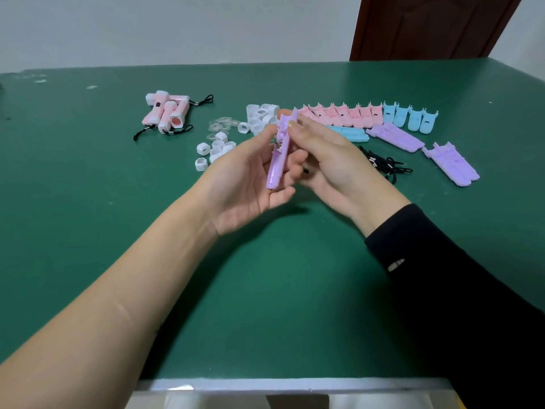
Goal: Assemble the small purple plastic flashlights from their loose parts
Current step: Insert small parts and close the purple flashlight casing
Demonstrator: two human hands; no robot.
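A: Where is the purple flashlight body [273, 169] sitting?
B: The left grip [244, 187] is clamping its lower part, and the right grip [330, 160] is pinching its top end, both hovering above the counter [265, 290].

Green table [88, 208], purple shells [396, 137], white caps [218, 145]

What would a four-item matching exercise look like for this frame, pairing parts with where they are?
Things
1. purple plastic flashlight shell
2. assembled pink-and-white flashlights
3. black lanyard cords
4. four pale blue plastic shell halves

Places
A. right end of the far row
B. heaped at the far left of the green table
C. held between left hand and right hand
D. lying just right of the right hand

Pairs: 1-C, 2-B, 3-D, 4-A
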